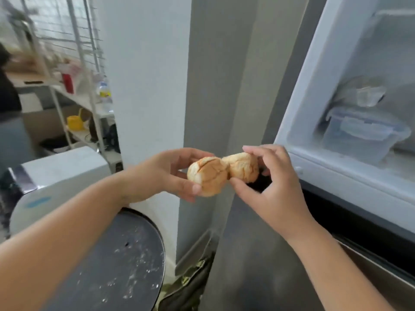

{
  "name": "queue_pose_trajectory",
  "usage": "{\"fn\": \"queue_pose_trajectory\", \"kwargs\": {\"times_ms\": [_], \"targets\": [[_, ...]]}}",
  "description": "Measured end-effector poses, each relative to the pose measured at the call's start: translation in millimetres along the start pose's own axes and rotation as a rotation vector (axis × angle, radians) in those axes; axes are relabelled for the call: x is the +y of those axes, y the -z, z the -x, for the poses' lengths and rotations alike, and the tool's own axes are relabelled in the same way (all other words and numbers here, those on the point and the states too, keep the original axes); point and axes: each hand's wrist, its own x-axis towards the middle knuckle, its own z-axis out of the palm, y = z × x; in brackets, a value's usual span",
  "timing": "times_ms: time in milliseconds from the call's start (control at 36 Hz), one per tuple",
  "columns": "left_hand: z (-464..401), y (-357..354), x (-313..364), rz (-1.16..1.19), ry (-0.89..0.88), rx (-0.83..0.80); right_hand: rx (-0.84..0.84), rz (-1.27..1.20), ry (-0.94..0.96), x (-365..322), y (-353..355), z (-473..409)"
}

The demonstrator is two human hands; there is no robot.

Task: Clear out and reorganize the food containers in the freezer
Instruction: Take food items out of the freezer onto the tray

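Fingers [190, 189] of left hand [161, 173] curl round the near bun [207, 173]; right hand [269, 176] pinches the far bun [243, 166], thumb under, fingertips on top. Both buns touch, held mid-air just left of the open freezer [298, 122]. Prob. frozen: light, hard, crusty, maybe stuck together w/ frost-slick skin. Grip round the sides, not the cracked tops. A lidded tub [361, 133] sits inside the freezer.

No legible text anywhere. Yellow label on plastic bottle [105, 93] on the wire shelf too blurred to read. Blue sticker [37, 202] on white appliance shows no readable characters. Freezer container [361, 133] unmarked.
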Motion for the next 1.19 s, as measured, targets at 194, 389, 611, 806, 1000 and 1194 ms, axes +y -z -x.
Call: {"fn": "queue_pose_trajectory", "kwargs": {"times_ms": [194,389,611,806,1000,1194], "targets": [[68,44,-48,0.198,0.159,0.176,-0.197,-0.174,-0.034,-19,-92,-11],[127,68,-113,0.327,0.397,0.379,-0.447,-0.316,-0.288,-13,-197,10],[180,54,-213,0.343,0.808,0.545,-0.871,-0.353,-1.001,19,-288,88],[188,50,-262,0.432,0.963,0.615,-0.890,-0.373,-1.387,31,-315,109],[160,69,-278,0.583,0.919,0.747,-0.689,-0.519,-1.596,45,-324,96],[139,70,-282,0.532,0.930,0.722,-0.596,-0.553,-1.601,51,-329,100]]}}
